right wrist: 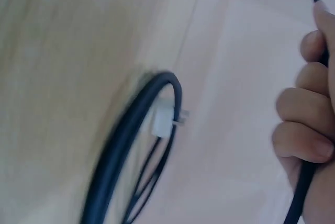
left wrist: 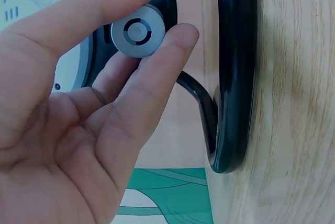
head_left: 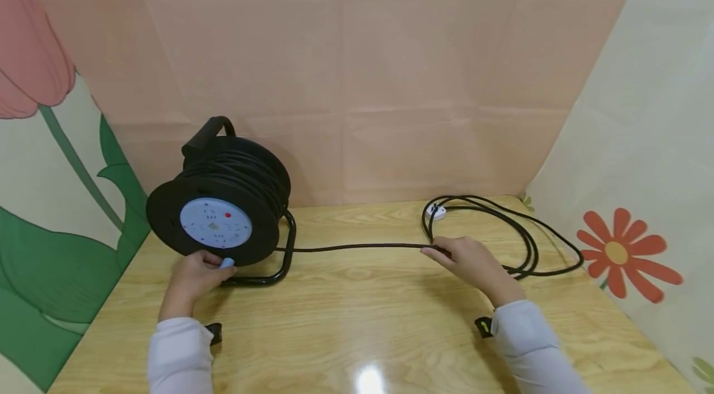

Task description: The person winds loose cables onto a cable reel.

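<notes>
A black cable reel (head_left: 240,174) with a pale round socket panel (head_left: 215,223) stands on its tubular frame (head_left: 290,245) at the left of the table. My left hand (head_left: 196,276) is at the lower front of the reel. In the left wrist view its thumb and fingers pinch the light grey-blue crank knob (left wrist: 138,31). From the reel a black cable (head_left: 357,246) runs right, nearly straight, to my right hand (head_left: 465,262). In the right wrist view that hand's fingers (right wrist: 304,103) curl round the cable. Beyond the hand, the cable lies in loose loops.
A white plug (head_left: 436,212) lies within the cable loops (head_left: 524,239) at the back right of the wooden table (head_left: 334,319). A pinkish backdrop (head_left: 390,72) rises behind the table. Flower-printed sheets border it on the left and right.
</notes>
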Tool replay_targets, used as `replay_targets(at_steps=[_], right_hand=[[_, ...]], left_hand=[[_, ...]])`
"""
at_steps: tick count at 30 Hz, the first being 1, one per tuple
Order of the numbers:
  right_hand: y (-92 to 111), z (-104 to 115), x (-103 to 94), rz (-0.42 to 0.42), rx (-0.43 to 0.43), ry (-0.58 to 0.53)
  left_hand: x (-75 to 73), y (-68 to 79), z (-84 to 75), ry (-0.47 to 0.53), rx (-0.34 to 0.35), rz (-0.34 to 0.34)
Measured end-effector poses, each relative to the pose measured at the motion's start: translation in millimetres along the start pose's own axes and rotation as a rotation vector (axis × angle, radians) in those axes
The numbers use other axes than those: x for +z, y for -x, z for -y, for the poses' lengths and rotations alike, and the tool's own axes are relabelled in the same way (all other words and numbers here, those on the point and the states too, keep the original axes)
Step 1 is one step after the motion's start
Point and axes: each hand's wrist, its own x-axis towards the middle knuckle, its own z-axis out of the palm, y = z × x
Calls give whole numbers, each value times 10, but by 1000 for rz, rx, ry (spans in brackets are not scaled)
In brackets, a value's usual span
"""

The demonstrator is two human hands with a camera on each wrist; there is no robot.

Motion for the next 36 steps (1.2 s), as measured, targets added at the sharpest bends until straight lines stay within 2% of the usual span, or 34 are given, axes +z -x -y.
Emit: replay_targets(at_steps=[5,11,15,19,23,27,33,36], right_hand=[[-6,-65,-99,-196,-134,181],[63,-213,-181,-282,-162,287],[173,-413,-261,-398,-161,328],[336,-647,-380,-502,-118,396],[515,-870,-493,-530,-83,453],[651,-1042,-571,-546,-32,446],[649,-1066,-579,-501,93,336],[614,-994,-564,-523,164,301]], left_hand=[[6,5,-4,14,-2,12],[13,8,5,30,-7,18],[12,4,12,35,-9,8],[-5,9,24,34,-18,0],[-29,5,40,14,-19,-2],[-55,13,57,4,-32,-7],[-71,24,79,34,-50,1],[-54,19,109,74,-61,6]])
